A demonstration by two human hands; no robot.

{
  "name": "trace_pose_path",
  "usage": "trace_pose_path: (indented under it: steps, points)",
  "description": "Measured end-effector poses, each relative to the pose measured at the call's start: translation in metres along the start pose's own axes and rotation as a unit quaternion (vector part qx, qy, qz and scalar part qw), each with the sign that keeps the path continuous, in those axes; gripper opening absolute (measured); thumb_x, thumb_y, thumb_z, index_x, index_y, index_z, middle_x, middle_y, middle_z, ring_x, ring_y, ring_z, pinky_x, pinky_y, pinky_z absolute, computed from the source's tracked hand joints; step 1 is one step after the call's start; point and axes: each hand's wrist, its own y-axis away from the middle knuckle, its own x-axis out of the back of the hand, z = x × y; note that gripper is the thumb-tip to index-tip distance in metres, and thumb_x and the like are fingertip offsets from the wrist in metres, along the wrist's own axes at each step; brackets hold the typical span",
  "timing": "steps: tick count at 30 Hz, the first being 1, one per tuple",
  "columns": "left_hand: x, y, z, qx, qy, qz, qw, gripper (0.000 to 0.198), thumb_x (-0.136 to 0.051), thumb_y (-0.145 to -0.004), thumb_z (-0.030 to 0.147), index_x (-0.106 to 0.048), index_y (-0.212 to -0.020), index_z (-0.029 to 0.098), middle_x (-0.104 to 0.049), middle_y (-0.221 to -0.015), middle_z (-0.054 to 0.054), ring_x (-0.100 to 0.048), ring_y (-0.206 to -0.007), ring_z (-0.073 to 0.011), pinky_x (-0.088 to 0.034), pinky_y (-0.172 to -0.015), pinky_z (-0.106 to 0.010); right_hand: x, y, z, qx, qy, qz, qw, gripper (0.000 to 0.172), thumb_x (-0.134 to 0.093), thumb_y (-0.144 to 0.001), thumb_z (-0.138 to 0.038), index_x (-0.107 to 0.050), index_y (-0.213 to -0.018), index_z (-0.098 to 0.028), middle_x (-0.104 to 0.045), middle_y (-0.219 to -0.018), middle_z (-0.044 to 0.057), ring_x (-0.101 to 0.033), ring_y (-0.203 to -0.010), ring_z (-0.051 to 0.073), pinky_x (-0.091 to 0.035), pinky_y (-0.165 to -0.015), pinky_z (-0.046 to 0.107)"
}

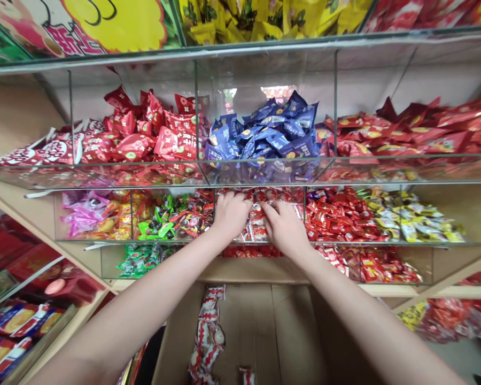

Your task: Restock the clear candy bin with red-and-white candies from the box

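Both arms reach forward over an open cardboard box to a middle shelf compartment of red-and-white wrapped candies (258,231). My left hand (231,215) rests at the compartment's left side, fingers bent over the candies. At the right side, my right hand (286,227) touches the same candies, its fingertips pointing inward and its thumb hard to make out. A short gap separates the hands. Whether either hand grips a piece is not clear. Inside the cardboard box (252,270), similar wrapped candies (205,342) lie along the left wall, with a single one near the bottom.
Clear dividers separate blue packets (270,133), red packets (132,133) and more red packets (417,131) on the shelf above. Green candies (156,219) and red candies (332,214) flank the hands. A clear shelf edge (240,187) runs just above the hands.
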Motion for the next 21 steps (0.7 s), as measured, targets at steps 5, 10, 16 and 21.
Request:
trace_pose_path:
  steps: [5, 10, 16, 21]
  points:
    - [0.000, -0.006, 0.005, -0.005, -0.012, 0.001, 1.000, 0.021, -0.043, -0.082, 0.016, -0.064, -0.081, 0.017, -0.063, -0.083, -0.007, -0.049, -0.084, -0.0251, -0.033, -0.067, -0.036, -0.004, -0.004, 0.001, -0.022, 0.016, -0.009, 1.000, 0.022, -0.040, -0.085, -0.022, -0.058, -0.095, -0.015, -0.052, -0.091, 0.011, -0.043, -0.088, 0.023, -0.038, -0.072, 0.031]
    - [0.001, -0.001, 0.008, -0.023, -0.013, -0.001, 1.000, 0.021, -0.044, -0.082, 0.016, -0.064, -0.080, 0.014, -0.064, -0.081, -0.009, -0.048, -0.088, -0.0260, -0.033, -0.068, -0.037, -0.006, -0.003, 0.002, -0.010, 0.007, 0.002, 1.000, 0.023, -0.040, -0.085, -0.022, -0.059, -0.095, -0.014, -0.053, -0.091, 0.011, -0.043, -0.087, 0.023, -0.038, -0.073, 0.031]
    - [0.006, 0.009, 0.008, -0.031, -0.004, 0.004, 1.000, 0.025, -0.039, -0.086, 0.022, -0.062, -0.094, 0.015, -0.064, -0.094, -0.010, -0.047, -0.090, -0.0256, -0.034, -0.068, -0.037, -0.003, 0.002, 0.007, -0.002, -0.059, 0.025, 0.998, 0.024, -0.041, -0.084, -0.021, -0.059, -0.097, -0.013, -0.053, -0.095, 0.011, -0.046, -0.090, 0.023, -0.041, -0.074, 0.032]
    - [0.018, 0.024, -0.005, -0.026, 0.034, 0.038, 0.998, 0.025, -0.041, -0.085, 0.023, -0.059, -0.100, 0.016, -0.063, -0.099, -0.010, -0.047, -0.091, -0.0259, -0.035, -0.068, -0.038, 0.015, 0.032, -0.003, 0.039, -0.150, 0.058, 0.986, 0.022, -0.040, -0.084, -0.020, -0.059, -0.094, -0.014, -0.055, -0.095, 0.011, -0.047, -0.088, 0.021, -0.042, -0.074, 0.033]
